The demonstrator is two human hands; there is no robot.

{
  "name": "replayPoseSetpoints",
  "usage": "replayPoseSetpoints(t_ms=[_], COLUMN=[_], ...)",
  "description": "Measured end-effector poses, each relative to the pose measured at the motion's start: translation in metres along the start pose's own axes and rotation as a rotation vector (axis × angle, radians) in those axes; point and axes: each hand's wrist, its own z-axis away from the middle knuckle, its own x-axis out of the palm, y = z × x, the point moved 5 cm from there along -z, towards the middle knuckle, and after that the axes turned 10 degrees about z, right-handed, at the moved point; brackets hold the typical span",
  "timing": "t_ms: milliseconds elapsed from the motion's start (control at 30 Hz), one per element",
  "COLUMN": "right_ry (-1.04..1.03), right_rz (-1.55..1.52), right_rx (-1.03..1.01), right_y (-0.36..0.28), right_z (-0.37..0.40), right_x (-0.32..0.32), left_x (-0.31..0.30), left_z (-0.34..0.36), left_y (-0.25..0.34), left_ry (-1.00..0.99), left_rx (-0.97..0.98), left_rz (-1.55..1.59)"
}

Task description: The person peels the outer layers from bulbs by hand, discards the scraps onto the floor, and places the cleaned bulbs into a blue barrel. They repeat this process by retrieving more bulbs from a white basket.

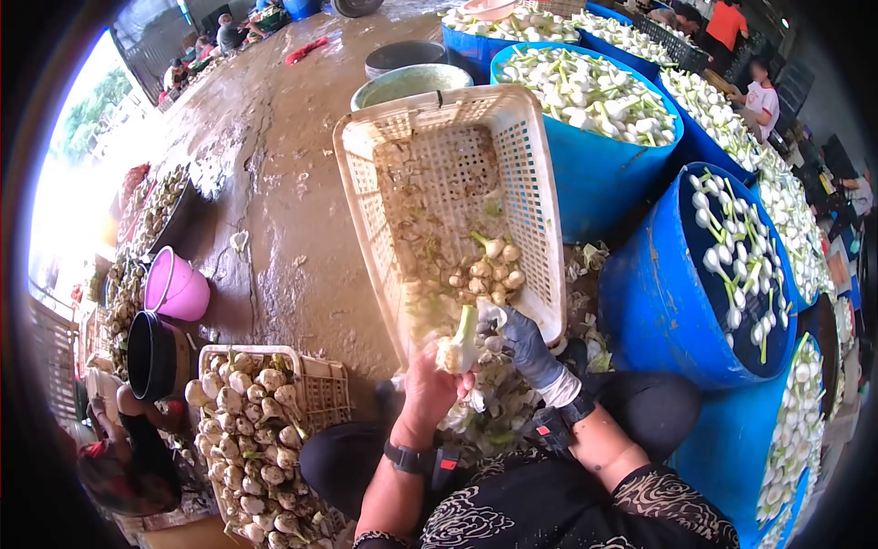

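Observation:
My bare left hand is closed around a garlic bulb with a short green stem pointing up. Close beside it on the right, my right hand, in a grey-blue glove, has its fingers curled. A pale, thin piece shows at its fingertips, but I cannot make out what it is. Just beyond my hands, a dirty white plastic crate leans toward me with several garlic bulbs in its lower part. Loose peelings lie below my hands, between my legs.
At my left stands a crate heaped with unpeeled bulbs. Blue barrels with white bulbs line the right; one barrel tilts toward me. A pink bucket and black bucket stand left. Other people sit around.

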Motion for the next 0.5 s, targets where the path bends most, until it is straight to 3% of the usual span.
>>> replayPoseSetpoints(t_ms=[67, 100, 200, 267, 333, 367, 467, 500], right_ry=[-0.008, -0.020, -0.113, -0.078, 0.183, 0.183, 0.185, 0.113], right_rz=[-0.431, -0.163, -0.277, -0.220, 0.123, 0.123, 0.059, -0.021], right_rx=[0.143, 0.110, 0.222, 0.189, 0.008, 0.011, 0.017, 0.134], right_y=[-0.023, -0.024, -0.016, -0.016, -0.039, -0.035, -0.028, -0.027], right_z=[-0.003, 0.004, 0.006, 0.008, 0.011, 0.013, 0.013, 0.010], right_x=[-0.002, -0.006, 0.012, 0.013, 0.001, 0.003, 0.008, 0.008], left_x=[0.002, 0.004, 0.004, 0.006, 0.004, -0.008, -0.008, -0.004], left_z=[-0.002, -0.002, -0.002, 0.002, 0.004, 0.001, 0.000, 0.000], left_y=[-0.003, -0.003, -0.004, -0.002, -0.003, -0.005, -0.002, -0.001], left_ry=[0.001, 0.000, 0.113, 0.175, 0.174, 0.256, 0.259, 0.227], left_rx=[-0.015, -0.029, 0.012, 0.049, 0.212, 0.262, 0.219, 0.236], left_rz=[-0.039, -0.082, -0.237, -0.364, -0.732, -0.726, -0.677, -0.638])
